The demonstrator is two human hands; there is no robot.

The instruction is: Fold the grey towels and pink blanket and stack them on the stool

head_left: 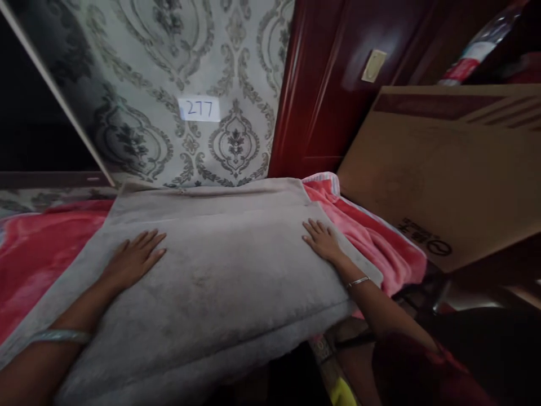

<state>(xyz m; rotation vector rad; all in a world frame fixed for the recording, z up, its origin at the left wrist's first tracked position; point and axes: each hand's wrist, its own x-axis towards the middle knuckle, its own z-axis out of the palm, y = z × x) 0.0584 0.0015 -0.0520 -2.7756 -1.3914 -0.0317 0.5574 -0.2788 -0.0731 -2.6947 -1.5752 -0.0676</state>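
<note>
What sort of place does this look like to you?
Likely a room in someone's home: there's ornate patterned wallpaper, glossy dark red panelling, and a soft grey cloth lying over a pink blanket.

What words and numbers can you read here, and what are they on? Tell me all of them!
"277": handwritten on the white paper on the patterned wallpaper.
Cardboard box: dark characters and a round logo, too blurred to read.
Bottle: red and white label, too blurred to read.
Dark screen: a pale mark on its lower frame, too small to read.
</note>
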